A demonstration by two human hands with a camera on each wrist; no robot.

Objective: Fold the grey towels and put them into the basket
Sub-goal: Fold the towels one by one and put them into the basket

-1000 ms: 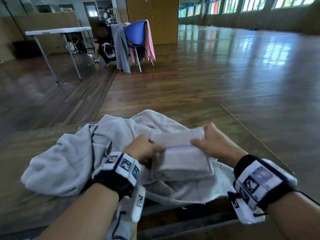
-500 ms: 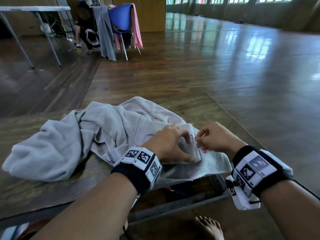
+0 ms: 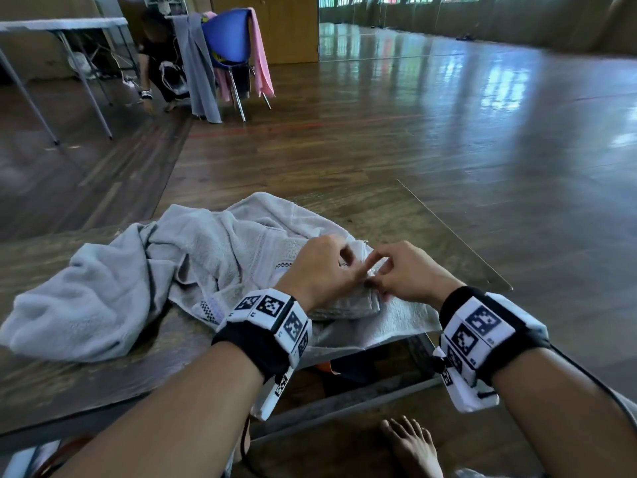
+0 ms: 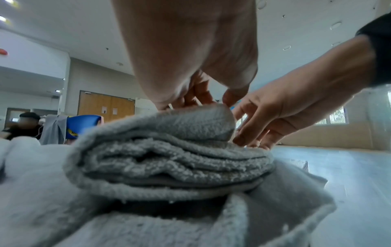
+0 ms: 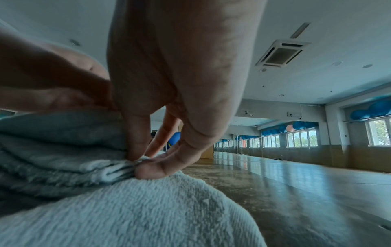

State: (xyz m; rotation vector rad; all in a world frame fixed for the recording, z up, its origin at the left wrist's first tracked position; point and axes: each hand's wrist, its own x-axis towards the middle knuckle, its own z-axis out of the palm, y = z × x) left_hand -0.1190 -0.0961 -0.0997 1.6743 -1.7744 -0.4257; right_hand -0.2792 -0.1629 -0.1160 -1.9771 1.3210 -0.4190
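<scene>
A small folded grey towel lies on top of a spread grey towel near the table's front right corner. My left hand rests curled over the fold's top and holds it down; in the left wrist view its fingertips sit on the top layer of the folded towel. My right hand pinches the fold's right corner; thumb and finger nip the layered edge of the folded towel. A loose, crumpled grey towel lies to the left. No basket shows in any view.
The wooden table ends at a right edge close to my right hand. My bare foot is below it. Far back stand a blue chair draped with cloths, a white folding table and a crouching person.
The wide folded towel has been folded over into a smaller, thicker stack. Both hands have drawn together on it, the right one moving to its right corner.
</scene>
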